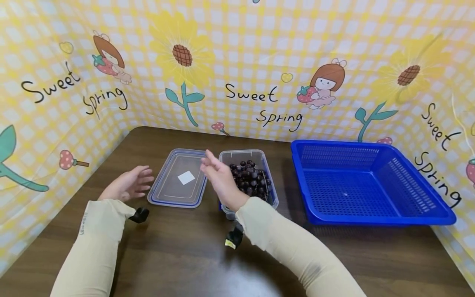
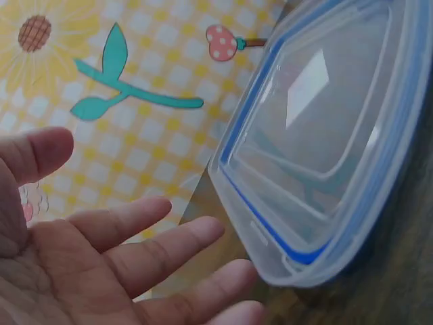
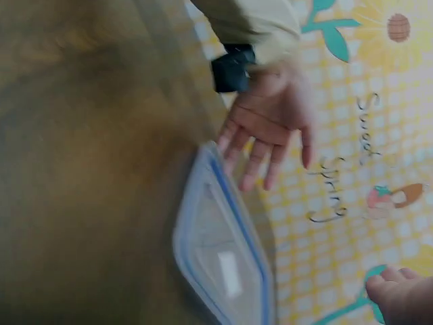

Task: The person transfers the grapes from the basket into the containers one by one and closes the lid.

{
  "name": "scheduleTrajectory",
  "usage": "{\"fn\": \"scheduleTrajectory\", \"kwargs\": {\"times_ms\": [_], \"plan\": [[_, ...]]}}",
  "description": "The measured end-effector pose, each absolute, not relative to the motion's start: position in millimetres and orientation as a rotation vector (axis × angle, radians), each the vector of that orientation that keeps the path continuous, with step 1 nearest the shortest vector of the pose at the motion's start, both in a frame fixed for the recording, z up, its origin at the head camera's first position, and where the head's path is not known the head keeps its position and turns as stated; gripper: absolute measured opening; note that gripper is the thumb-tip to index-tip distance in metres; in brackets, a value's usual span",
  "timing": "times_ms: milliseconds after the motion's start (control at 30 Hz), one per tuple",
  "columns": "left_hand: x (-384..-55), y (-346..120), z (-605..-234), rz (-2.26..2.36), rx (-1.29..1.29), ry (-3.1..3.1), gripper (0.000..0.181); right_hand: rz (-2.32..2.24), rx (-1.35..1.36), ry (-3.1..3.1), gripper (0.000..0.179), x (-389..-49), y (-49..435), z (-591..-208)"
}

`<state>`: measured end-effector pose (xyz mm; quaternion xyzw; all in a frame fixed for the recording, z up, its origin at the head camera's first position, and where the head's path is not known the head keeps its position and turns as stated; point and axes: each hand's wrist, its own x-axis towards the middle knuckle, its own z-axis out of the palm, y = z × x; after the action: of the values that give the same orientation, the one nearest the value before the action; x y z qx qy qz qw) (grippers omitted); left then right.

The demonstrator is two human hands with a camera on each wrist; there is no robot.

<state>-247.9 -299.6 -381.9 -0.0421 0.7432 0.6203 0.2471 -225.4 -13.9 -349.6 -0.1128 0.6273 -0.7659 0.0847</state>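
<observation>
A clear plastic lid (image 1: 174, 181) with a blue seal and a white label lies flat on the table. My left hand (image 1: 128, 183) is at the lid's left edge, fingers spread and relaxed, palm toward the lid; in the left wrist view its fingertips (image 2: 237, 271) come close to the lid's corner (image 2: 291, 264). My right hand (image 1: 222, 179) hovers between the lid and a clear plastic container (image 1: 265, 159), overlapping both in the head view, its fingers extended. Dark grapes (image 1: 252, 179) fill much of that container. Neither hand holds anything.
To the right, a blue plastic basket (image 1: 345, 220) with perforated sides stands on the brown wooden table (image 1: 178, 255). A yellow checked cloth (image 1: 245, 49) printed with flowers rises behind and along both sides. A black wrist strap piece (image 1: 233, 237) hangs below the right wrist.
</observation>
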Motion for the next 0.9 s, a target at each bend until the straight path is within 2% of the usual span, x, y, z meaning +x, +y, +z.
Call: {"fn": "scheduleTrajectory", "kwargs": {"times_ms": [400, 733, 800, 900], "plan": [[-249.2, -311.4, -387.3, 1.705, -0.207, 1.925, 0.075, -1.912, -0.009, 1.981, 0.077, -211.2, -46.9, -383.8], [-249.9, -304.3, -399.1, 1.783, -0.238, 1.874, 0.076, -1.905, 0.018, 2.115, 0.076, -208.4, -47.9, -411.1], [-250.3, -303.1, -401.5, 1.779, -0.252, 1.902, 0.072, -1.866, 0.006, 2.168, 0.074, -208.5, -46.8, -413.9], [-250.5, -302.3, -404.5, 1.749, -0.266, 1.939, 0.047, -1.71, -0.048, 2.297, 0.069, -207.7, -45.6, -416.0]]}}
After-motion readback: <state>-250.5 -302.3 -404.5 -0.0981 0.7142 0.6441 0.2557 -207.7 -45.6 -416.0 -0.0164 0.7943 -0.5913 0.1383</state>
